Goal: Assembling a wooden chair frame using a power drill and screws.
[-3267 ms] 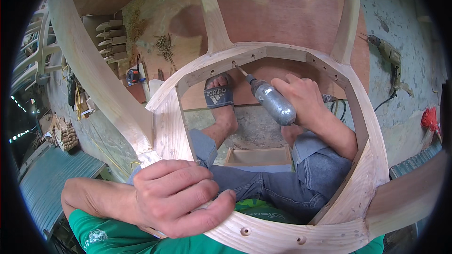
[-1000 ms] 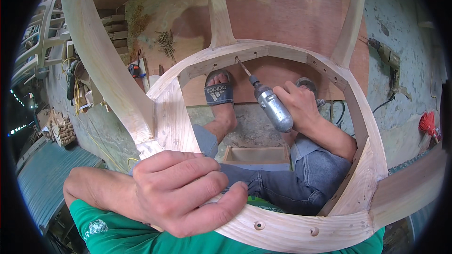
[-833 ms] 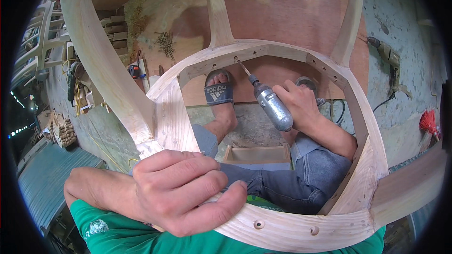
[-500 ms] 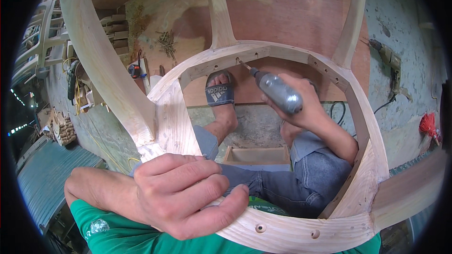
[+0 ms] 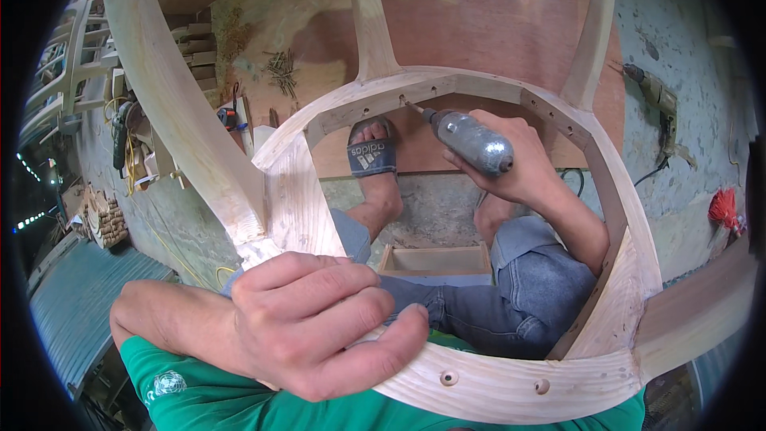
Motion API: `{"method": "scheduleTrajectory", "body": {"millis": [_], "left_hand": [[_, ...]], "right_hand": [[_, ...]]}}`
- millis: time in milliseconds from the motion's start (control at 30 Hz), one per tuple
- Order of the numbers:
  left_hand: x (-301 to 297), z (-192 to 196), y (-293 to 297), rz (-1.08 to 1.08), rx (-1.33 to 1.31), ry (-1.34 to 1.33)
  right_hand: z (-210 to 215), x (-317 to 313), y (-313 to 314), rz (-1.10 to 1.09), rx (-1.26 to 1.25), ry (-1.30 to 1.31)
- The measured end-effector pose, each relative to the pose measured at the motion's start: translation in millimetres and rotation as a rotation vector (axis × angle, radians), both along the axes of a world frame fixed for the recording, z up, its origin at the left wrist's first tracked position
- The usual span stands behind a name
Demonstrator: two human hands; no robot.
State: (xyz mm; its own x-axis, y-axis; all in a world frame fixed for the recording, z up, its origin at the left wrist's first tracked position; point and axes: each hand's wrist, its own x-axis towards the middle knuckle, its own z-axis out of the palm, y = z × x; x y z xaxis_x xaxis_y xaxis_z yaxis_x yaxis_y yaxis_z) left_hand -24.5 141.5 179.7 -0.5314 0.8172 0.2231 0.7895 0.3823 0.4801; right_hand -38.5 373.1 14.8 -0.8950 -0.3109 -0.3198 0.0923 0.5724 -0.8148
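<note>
A pale wooden chair frame point(image 5: 499, 387) with a rounded seat ring and upright legs surrounds my knees. My left hand point(image 5: 323, 327) is closed over the near left part of the ring, beside a leg joint. Inside the ring, my right hand point(image 5: 523, 164) grips a grey, scuffed power screwdriver point(image 5: 471, 142) with a rounded body. Its thin bit points to the far left and meets one of the holes in the far inner rail point(image 5: 391, 104); whether a screw sits there is too small to tell. More drilled holes show along the inner rails and in the near rail.
Beyond the ring, a plywood sheet point(image 5: 319, 144) carries a pile of screws point(image 5: 281, 72) and a tape measure point(image 5: 229, 117). A drill point(image 5: 656, 96) lies at right, near a red bristly thing point(image 5: 724, 209). A small wooden box point(image 5: 435, 261) stands between my legs. Chair parts are stacked at left.
The near side of the frame has shifted slightly to the right, with my left hand on it. The screwdriver's back end has tipped a little upward; its bit stays at the same hole.
</note>
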Motion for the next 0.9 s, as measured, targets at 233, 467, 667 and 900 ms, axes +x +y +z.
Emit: {"method": "scheduleTrajectory", "body": {"millis": [233, 467, 667, 900], "left_hand": [[-4, 9, 2, -0.026, -0.001, -0.027], [-7, 7, 1, -0.027, -0.013, 0.004], [-21, 9, 3, -0.06, 0.03, 0.044], [-87, 18, 14, -0.086, 0.157, 0.065]], "right_hand": [[-15, 22, 8, 0.035, 0.065, 0.132], [-39, 39, 8, 0.103, 0.088, 0.184], [-28, 31, 11, -0.009, 0.004, 0.282], [1, -15, 12, -0.028, -0.348, -0.034]]}}
